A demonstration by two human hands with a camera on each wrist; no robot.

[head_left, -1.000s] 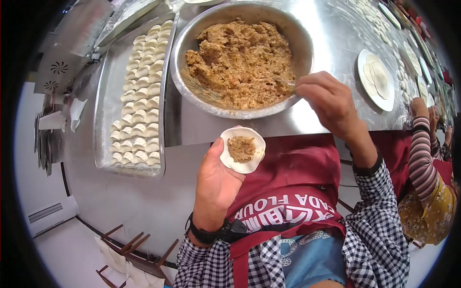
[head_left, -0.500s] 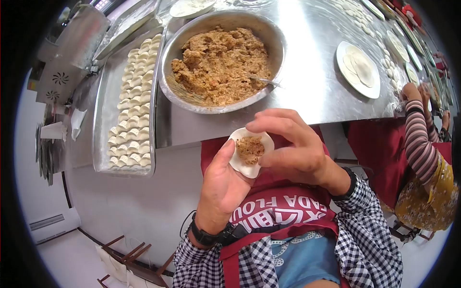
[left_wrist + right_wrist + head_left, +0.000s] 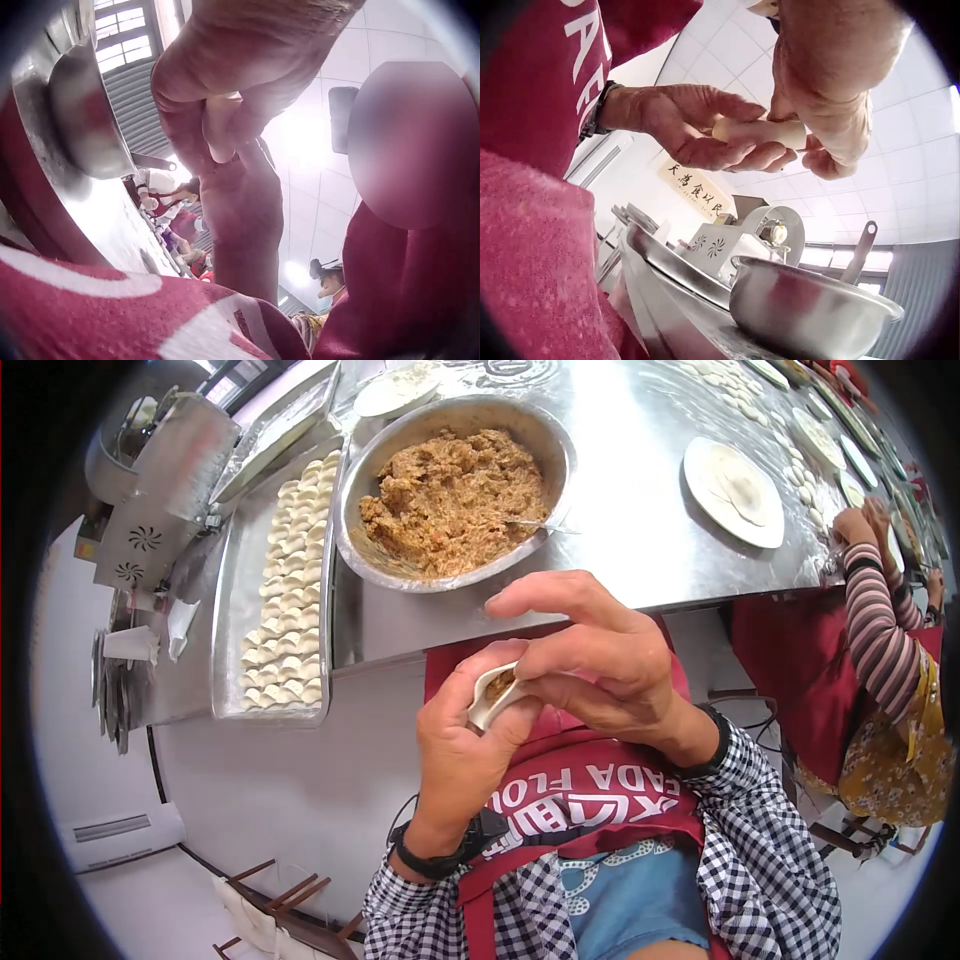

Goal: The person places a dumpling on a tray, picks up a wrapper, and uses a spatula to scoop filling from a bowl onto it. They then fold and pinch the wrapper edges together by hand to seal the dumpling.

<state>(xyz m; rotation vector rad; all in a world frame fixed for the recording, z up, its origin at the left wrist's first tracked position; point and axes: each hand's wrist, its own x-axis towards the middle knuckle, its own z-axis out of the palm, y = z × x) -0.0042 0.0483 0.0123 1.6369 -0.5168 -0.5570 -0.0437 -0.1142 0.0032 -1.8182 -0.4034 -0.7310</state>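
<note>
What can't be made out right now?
Head: part of the wrapper, hidden by left hand and right hand.
Head: lower end of utensil, sunk in bulk filling.
Head: count of stacked dough rounds, overlapping and washed out.
Right wrist: inside of bowl, hidden by its wall.

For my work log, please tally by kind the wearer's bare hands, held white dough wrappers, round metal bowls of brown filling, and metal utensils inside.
Left hand and right hand: 2
Dough wrapper: 1
Bowl: 1
Utensil: 1
Total: 5
</note>
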